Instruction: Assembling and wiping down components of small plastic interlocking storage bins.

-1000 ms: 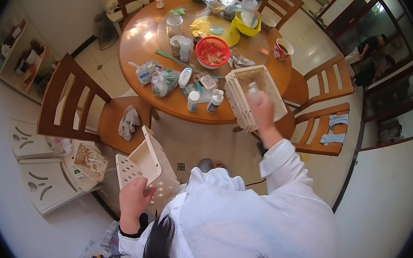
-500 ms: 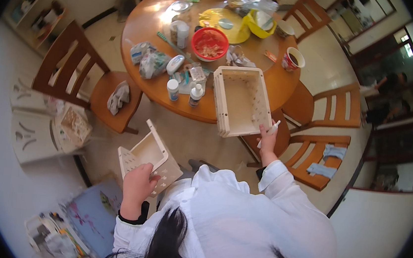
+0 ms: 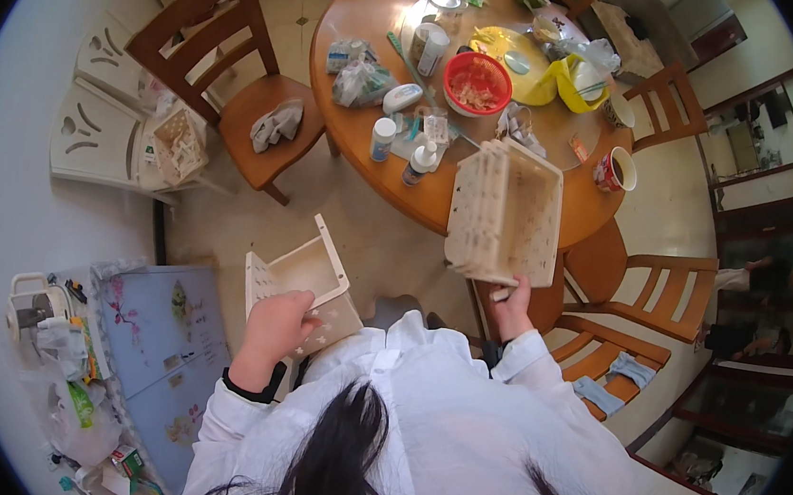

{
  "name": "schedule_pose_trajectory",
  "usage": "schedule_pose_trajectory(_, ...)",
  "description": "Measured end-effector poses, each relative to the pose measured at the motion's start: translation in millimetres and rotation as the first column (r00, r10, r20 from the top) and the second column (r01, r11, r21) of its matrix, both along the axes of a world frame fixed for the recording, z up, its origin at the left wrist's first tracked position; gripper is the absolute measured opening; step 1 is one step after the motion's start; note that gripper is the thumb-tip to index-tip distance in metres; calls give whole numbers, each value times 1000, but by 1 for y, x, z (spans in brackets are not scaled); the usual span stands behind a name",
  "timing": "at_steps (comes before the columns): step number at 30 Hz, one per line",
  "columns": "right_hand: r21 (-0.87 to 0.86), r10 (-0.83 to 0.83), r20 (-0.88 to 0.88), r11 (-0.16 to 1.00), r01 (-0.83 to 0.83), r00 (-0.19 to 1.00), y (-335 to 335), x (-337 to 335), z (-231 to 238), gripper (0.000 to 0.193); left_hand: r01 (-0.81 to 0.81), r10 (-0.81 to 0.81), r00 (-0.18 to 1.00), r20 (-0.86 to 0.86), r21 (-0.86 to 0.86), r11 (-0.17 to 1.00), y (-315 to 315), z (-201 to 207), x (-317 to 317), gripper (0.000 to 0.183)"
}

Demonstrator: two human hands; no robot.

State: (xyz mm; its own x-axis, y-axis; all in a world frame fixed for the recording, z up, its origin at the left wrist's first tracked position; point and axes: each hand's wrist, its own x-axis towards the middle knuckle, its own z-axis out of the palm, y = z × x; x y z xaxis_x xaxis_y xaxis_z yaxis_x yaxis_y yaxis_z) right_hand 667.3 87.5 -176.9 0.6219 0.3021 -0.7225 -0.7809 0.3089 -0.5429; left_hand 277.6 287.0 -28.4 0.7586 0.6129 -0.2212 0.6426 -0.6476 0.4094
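Low on the left, my left hand (image 3: 279, 327) grips the rim of a cream plastic storage basket (image 3: 341, 322) with small cut-outs in its walls; its open top is tilted. My right hand (image 3: 512, 308) is closed at the near end of a stack of nested cream baskets (image 3: 478, 208), tipped on its side at the table's edge so the layered walls show. A small whitish object (image 3: 503, 294) also sits in my right fingers; its kind is unclear. Whether the stack touches the table is hard to tell.
Beyond stands a round wooden table (image 3: 366, 163) with a red bowl (image 3: 477, 85), white bottles (image 3: 420, 164), a plastic bag (image 3: 363, 84) and a paper cup (image 3: 615, 170). Wooden chairs (image 3: 261, 120) surround it. A blue floral-covered cabinet (image 3: 154, 339) stands at lower left.
The view has swung left, so the table sits further right. My right hand has turned the basket stack, and its side now shows. My left hand still holds its basket.
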Motion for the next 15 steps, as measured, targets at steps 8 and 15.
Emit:
schedule_pose_trajectory(8, 161, 172, 52, 971, -179, 984, -136, -59, -21, 43, 1, -1, 1000, 25, 0, 1000, 5, -1, 23, 26)
schedule_pose_trajectory(15, 426, 426, -103, 835, -347, 899, -49, -38, 15, 46, 56, -58, 993, 102, 23, 998, 2, 0, 37, 24)
